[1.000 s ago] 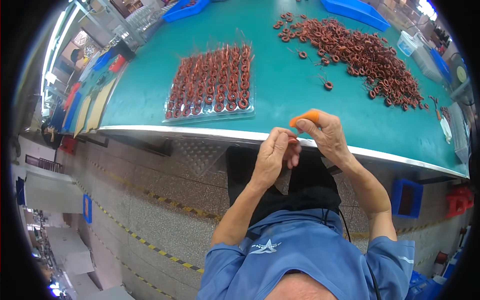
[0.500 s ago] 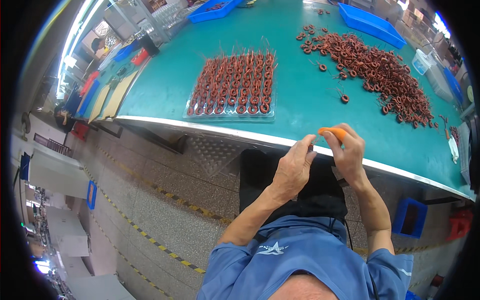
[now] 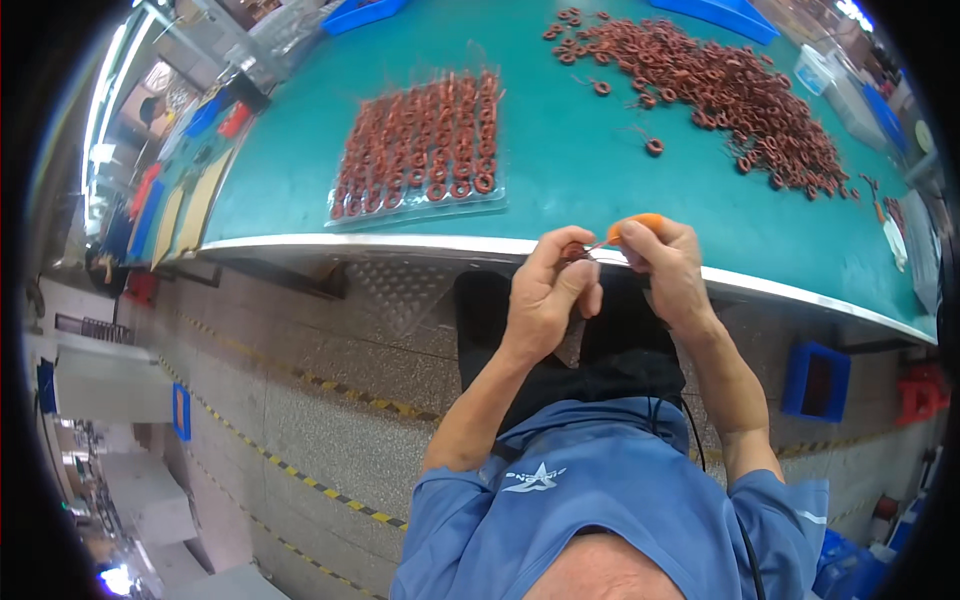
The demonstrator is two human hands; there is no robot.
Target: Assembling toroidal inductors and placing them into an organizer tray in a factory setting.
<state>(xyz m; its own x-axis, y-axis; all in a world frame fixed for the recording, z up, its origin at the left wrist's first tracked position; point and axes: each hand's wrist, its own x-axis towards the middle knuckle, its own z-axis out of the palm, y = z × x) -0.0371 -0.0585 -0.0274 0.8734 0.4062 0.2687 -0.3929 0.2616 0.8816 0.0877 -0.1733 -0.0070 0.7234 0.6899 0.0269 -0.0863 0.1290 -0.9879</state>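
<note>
Between the fingertips of my left hand (image 3: 540, 300) is a small copper-wire ring coil (image 3: 573, 252), partly covered by the fingers. My right hand (image 3: 672, 272) grips an orange-handled tool (image 3: 638, 222) whose thin shaft points left and meets the coil or its wire ends; the exact tip is too small to make out. Both hands are over the table's near edge. Beyond my left hand, rows of upright ring coils (image 3: 420, 140) fill a clear plastic tray (image 3: 415, 216), their wire ends sticking up.
A large heap of ring coils (image 3: 720, 100) covers the right of the green table (image 3: 560, 150), with a loose coil (image 3: 654, 147) nearer me. Blue bins (image 3: 715, 14) stand at the far side. Pliers and a white-handled tool (image 3: 893, 240) lie at the right edge.
My hands have shifted left and slightly up in the view, and the coil now shows more clearly in my left fingers. The tool's shaft is now at it. The whole view has also shifted.
</note>
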